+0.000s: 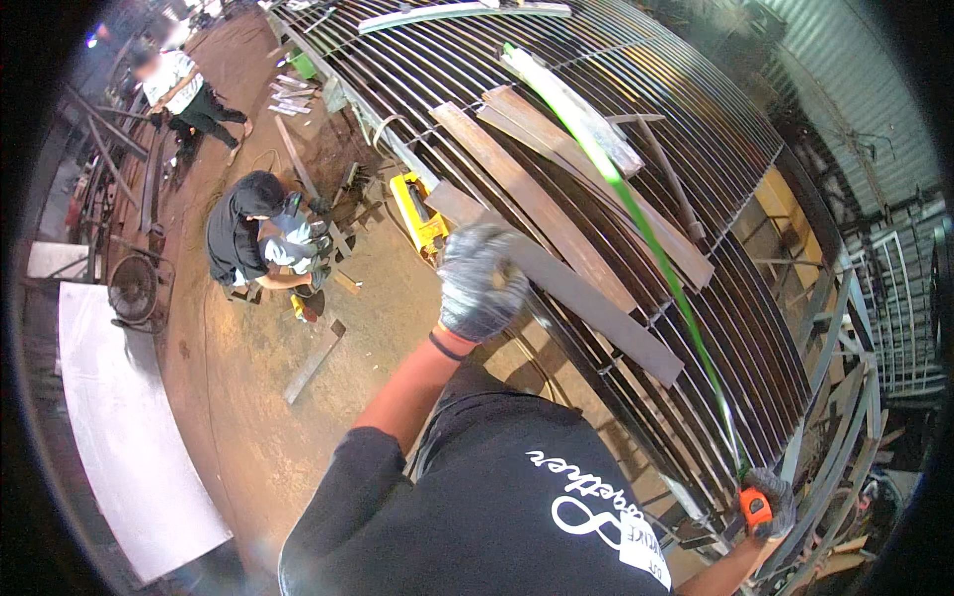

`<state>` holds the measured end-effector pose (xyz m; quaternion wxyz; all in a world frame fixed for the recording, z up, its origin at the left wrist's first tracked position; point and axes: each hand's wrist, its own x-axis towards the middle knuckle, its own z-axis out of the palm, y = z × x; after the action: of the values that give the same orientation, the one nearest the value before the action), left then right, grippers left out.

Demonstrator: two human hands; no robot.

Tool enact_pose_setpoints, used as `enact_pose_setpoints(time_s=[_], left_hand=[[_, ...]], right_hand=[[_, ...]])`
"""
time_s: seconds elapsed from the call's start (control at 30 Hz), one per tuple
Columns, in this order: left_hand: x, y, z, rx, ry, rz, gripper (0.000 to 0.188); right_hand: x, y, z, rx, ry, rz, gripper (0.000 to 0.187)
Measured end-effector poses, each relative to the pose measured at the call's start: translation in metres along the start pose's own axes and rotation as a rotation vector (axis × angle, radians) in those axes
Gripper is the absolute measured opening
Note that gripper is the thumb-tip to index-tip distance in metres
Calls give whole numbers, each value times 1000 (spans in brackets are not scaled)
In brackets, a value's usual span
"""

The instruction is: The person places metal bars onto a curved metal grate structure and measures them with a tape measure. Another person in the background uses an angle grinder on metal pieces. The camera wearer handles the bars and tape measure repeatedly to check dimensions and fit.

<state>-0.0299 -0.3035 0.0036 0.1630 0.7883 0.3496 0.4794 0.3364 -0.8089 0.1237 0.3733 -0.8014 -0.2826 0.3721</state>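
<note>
In my right hand (777, 502), gloved in grey, is an orange tape measure (755, 508), with the fingers closed round its case. Its long green blade (636, 209) stretches away, curving over the metal grating (735, 298). My left hand (484, 283), in a grey work glove, is over the near edge of the grating. It overlaps a flat grey metal strip (596, 310) that slants across the bars. The left fingers are smeared by motion, so their grip is unclear. Beyond the strip lie brownish flat metal strips (542, 204) and a pale strip (586, 114).
A yellow tool case (418, 216) sits by the grating's left edge. One person (248, 233) crouches on the floor to the left; another (184, 89) stands farther back. A fan (133, 289) and a white sheet (134, 437) are at far left. Metal bars (845, 457) stand at right.
</note>
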Motion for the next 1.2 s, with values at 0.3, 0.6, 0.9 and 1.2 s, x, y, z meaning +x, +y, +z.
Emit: enact_pose_setpoints(time_s=[0.3, 0.6, 0.9, 1.2], left_hand=[[-2, -85, 18, -894, 322, -1085, 20], [-2, -75, 22, -1137, 376, -1126, 43], [-11, -116, 36, -925, 475, -1068, 34], [-6, -127, 46, -906, 493, -1093, 34]], right_hand=[[39, -16, -16, -180, -391, -220, 93], [78, 0, -27, -202, -554, -198, 98], [90, 26, -34, -137, -471, -251, 102], [100, -3, -27, -227, -592, -225, 102]])
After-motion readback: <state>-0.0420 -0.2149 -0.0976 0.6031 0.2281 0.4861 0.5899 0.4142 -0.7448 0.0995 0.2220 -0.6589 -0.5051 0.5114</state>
